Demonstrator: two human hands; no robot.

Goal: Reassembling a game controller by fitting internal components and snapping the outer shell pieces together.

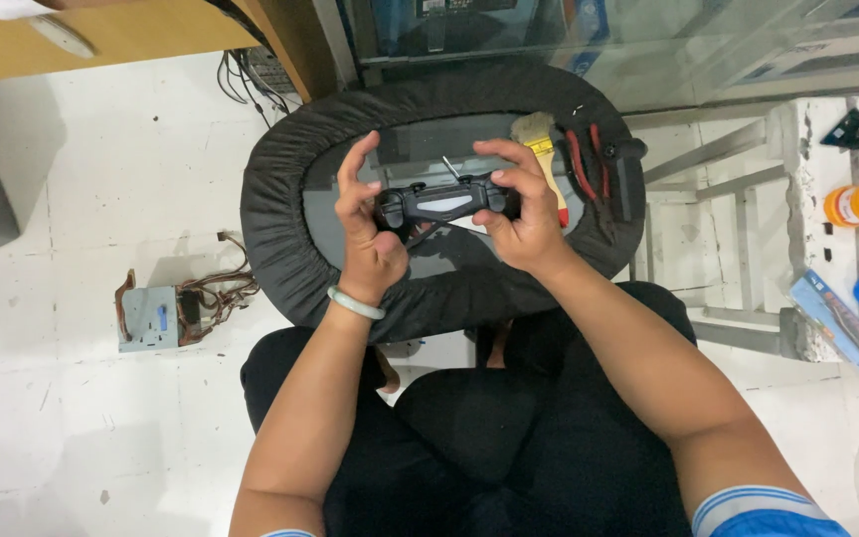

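A black game controller (pixel 436 202) is held level between both hands above a small oval table with a black padded rim (pixel 280 214). My left hand (pixel 363 231) grips its left handle, with the fingers raised and spread above it. My right hand (pixel 521 204) is closed around the right handle, thumb on top. A pale bangle (pixel 355 303) sits on the left wrist. A thin metal tool (pixel 450 166) lies on the table just behind the controller.
A yellow-handled brush (pixel 543 149), red-handled pliers (pixel 581 164) and a black tool (pixel 626 174) lie on the table's right side. A grey metal box with loose wires (pixel 156 316) sits on the white floor at left. A white rack (pixel 733 224) and small tools stand at right.
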